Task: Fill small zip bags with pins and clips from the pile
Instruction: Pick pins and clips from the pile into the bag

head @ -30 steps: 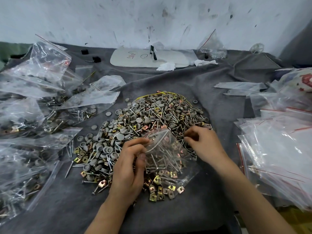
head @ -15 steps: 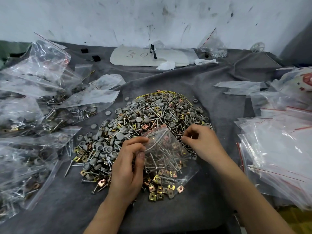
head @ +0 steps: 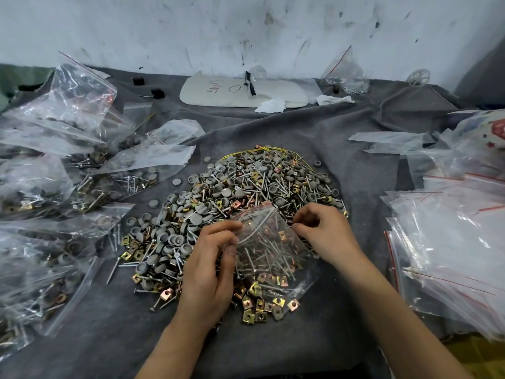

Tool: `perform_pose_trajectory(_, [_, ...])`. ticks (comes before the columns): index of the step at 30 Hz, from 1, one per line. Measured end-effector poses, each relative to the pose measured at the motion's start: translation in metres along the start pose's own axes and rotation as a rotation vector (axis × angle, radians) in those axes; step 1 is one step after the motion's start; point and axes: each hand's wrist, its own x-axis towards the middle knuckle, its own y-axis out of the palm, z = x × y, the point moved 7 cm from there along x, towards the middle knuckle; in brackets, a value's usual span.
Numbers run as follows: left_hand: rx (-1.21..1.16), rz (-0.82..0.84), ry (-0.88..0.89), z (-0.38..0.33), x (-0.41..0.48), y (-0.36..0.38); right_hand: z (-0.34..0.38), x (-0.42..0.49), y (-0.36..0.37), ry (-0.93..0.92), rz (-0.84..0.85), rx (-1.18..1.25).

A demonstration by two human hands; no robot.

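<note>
A grey cloth-covered table (head: pixel 355 132) set against a scuffed white wall (head: pixel 246 28), seen from above. At centre lies the pile (head: pixel 246 181) of pins, grey caps and brass clips. The zip bag (head: pixel 270 250) rests on the near edge of the pile, its red-lined mouth raised toward the heap and its body sloping down toward the person. This likely lets dropped pieces slide to the bottom, where pins and clips are already gathered.

The left hand (head: pixel 210 269) pinches the bag's left edge just below the mouth, between thumb and curled fingers, apparently to hold the opening slack and steady. The right hand (head: pixel 325 231) sits at the right edge of the mouth, touching the pile, with its fingers curled inward. Whether they pinch loose pieces, the bag's rim or nothing cannot be told. The bag thus lies between the two hands, with loose stock just beyond its mouth, so each pick probably needs only a short carry.

Filled bags (head: pixel 54 173) lie heaped to the left and flat empty bags (head: pixel 451 242) to the right, which suggests work passing from right to left.
</note>
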Motion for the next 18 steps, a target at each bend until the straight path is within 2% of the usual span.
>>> perform_pose_trajectory(4, [0.029, 0.006, 0.015, 0.0, -0.001, 0.0, 0.033, -0.007, -0.025, -0.111, -0.185, 0.187])
perform_pose_trajectory(7, [0.041, 0.006, 0.037, -0.001, 0.0, 0.0, 0.079, -0.023, -0.044, -0.347, -0.26, 0.354])
perform_pose_trajectory(10, [0.061, 0.009, 0.058, -0.003, 0.002, 0.0, 0.123, -0.039, -0.04, -0.606, -0.168, 0.258])
perform_pose_trajectory(12, [0.081, 0.008, 0.089, -0.006, 0.002, 0.0, 0.138, -0.044, -0.026, -0.69, -0.051, 0.102])
perform_pose_trajectory(15, [0.081, 0.001, 0.093, -0.008, 0.003, -0.001, 0.136, -0.041, -0.012, -0.715, 0.067, -0.085])
perform_pose_trajectory(18, [0.074, -0.016, 0.07, -0.007, 0.002, -0.003, 0.122, -0.034, -0.023, -0.654, 0.053, 0.015])
